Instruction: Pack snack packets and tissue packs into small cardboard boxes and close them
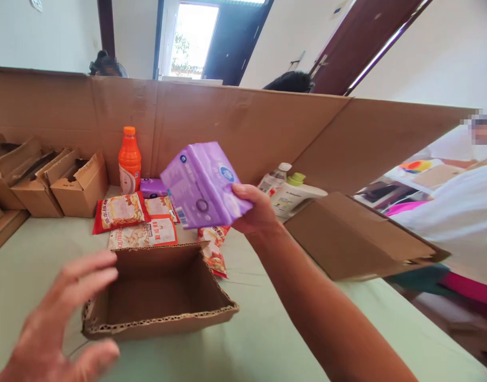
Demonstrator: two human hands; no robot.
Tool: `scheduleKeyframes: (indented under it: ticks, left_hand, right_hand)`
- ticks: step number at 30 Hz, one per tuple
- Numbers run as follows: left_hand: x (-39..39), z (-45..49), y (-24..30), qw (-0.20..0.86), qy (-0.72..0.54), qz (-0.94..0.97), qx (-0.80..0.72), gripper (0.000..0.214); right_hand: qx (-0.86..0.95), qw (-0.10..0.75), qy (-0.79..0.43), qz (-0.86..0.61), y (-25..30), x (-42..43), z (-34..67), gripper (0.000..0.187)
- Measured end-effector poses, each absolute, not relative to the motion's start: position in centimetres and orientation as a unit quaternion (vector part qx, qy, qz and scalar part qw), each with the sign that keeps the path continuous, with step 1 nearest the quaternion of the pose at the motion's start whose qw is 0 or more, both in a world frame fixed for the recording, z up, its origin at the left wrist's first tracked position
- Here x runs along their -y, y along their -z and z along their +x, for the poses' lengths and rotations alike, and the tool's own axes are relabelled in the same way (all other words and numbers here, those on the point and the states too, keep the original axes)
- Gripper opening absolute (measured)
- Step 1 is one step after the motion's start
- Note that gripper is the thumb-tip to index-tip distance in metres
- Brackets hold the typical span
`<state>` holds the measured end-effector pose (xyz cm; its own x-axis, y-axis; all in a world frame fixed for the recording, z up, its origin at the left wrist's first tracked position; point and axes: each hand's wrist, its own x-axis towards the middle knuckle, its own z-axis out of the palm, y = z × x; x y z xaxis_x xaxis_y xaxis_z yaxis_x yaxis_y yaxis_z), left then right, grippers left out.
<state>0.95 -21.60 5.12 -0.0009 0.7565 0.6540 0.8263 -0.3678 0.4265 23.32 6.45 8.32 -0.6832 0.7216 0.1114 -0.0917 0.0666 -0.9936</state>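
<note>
Fingers [87, 276] of the left hand [56, 323] are spread wide and blurred, low in the near left corner, holding nothing. They hover just beside the near left corner of an open cardboard box [163, 318], which stands empty on the pale green surface [267, 339] with its raw corrugated rim showing.

Above and beyond the box, the right hand [256, 209] reaches in from the lower right and pinches a purple pack [201, 185] by its right edge, thumb on the near face and the other fingers hidden behind. The pack is held clear of the surface, tilted, above the far rim of the box. It bears a round blue logo, a grey ring mark and a barcode on a white panel; its small print cannot be read.

Behind the box lie red snack packets [119, 212] printed with white characters; one carries letters along its edge that seem to read "QUIRREL". A second, smaller purple packet [152, 187] lies behind them, beside an upright orange bottle [129, 159] with an orange cap. To the right stand a clear bottle [273, 180] and a white bottle with a green cap [295, 196], their labels too small to read. Small open cartons [68, 183] sit at the far left. A tall cardboard wall [243, 127] closes off the back, and a person in white [458, 217] is at the right.
</note>
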Motion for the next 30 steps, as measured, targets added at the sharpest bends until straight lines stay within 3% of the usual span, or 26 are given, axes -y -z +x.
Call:
scheduleKeyframes:
  ticks: [3,7,9,12,16,17,19,21,24,30]
  left_hand:
    - [19.1,0.0,-7.4,-0.007,0.542,-0.654,0.528,0.074]
    - [16.9,-1.0,-9.2,-0.209,0.551,-0.652,0.477,0.1]
    - [16.9,-1.1,-9.2,-0.264,0.556,-0.631,0.473,0.091]
    - [17.5,-0.4,-8.5,-0.27,0.598,-0.577,0.486,0.07]
    - [18.2,1.6,-8.0,-0.301,0.634,-0.513,0.495,0.066]
    - [18.4,2.0,-7.9,-0.296,0.629,-0.518,0.499,0.066]
    - [19.2,2.7,-7.7,-0.247,0.606,-0.545,0.524,0.068]
    - [20.4,2.9,-7.0,-0.151,0.571,-0.584,0.556,0.077]
    - [22.3,2.8,-5.2,0.011,0.505,-0.625,0.594,0.092]
    - [23.6,3.3,-2.2,0.172,0.407,-0.715,0.542,0.027]
  right_hand:
    - [0.651,0.225,-0.713,-0.13,-11.0,-2.2,23.5,0.062]
    - [0.677,0.088,-0.73,-0.019,-11.9,0.5,21.1,0.066]
    - [0.728,0.109,-0.676,-0.042,-11.9,0.7,20.3,0.056]
    - [0.816,0.22,-0.524,-0.105,-12.2,1.2,20.7,0.054]
    - [0.907,0.262,-0.314,-0.097,-12.9,3.2,22.6,0.1]
    - [0.925,0.256,-0.265,-0.096,-12.9,3.8,23.1,0.104]
    - [0.946,0.247,-0.187,-0.095,-12.8,4.7,23.8,0.092]
    - [0.952,0.246,-0.153,-0.097,-12.5,5.1,24.4,0.081]
    - [0.955,0.23,-0.134,-0.134,-12.0,4.7,25.3,0.078]
    - [0.987,0.0,-0.072,-0.143,-11.8,4.0,24.5,0.067]
